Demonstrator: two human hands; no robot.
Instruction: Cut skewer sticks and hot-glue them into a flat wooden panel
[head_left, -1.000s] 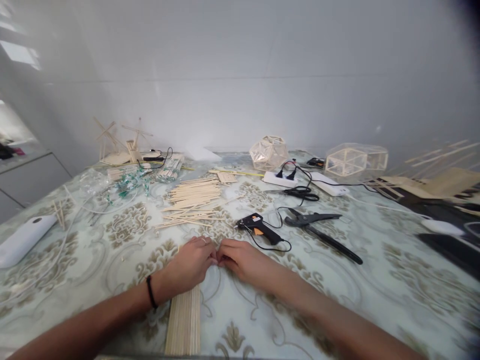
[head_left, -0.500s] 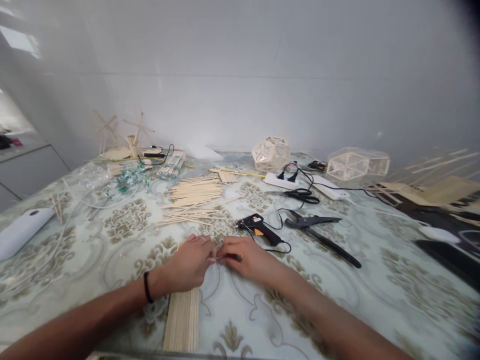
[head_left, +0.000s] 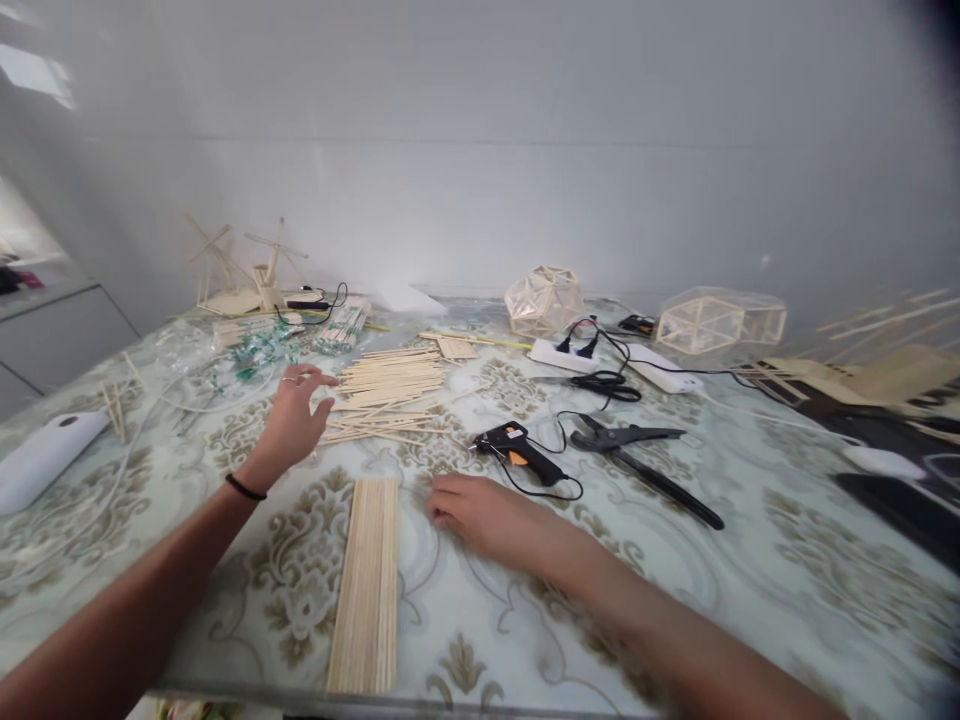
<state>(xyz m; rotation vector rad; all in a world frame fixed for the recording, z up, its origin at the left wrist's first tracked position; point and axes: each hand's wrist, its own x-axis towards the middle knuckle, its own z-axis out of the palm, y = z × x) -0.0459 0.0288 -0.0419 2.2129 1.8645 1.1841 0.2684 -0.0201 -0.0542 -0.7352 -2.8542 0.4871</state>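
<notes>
My left hand (head_left: pixel 294 415) is raised beside the pile of thin wooden sticks (head_left: pixel 394 378), thumb and fingers apart, with nothing between them. Its fingertips are near the left ends of the sticks. My right hand (head_left: pixel 476 515) rests on the table with its fingers curled in; whatever they may hold is hidden. Left of the right hand, a flat panel of sticks laid side by side (head_left: pixel 365 590) lies on the patterned cloth. A black glue gun (head_left: pixel 525 455) with an orange trigger lies just beyond the right hand.
Pliers-like cutters (head_left: pixel 645 465), black scissors (head_left: pixel 600 386) and a power strip (head_left: pixel 562 357) with cords lie to the right. Stick-built frames (head_left: pixel 544 300) stand by the wall. Green-tipped plastic wrapping (head_left: pixel 259 355) and a white device (head_left: pixel 49 460) are at left.
My left hand has left my right hand and moved forward and left to the stick pile, its fingers spreading. The stick panel is now uncovered. My right hand has stayed nearly in place.
</notes>
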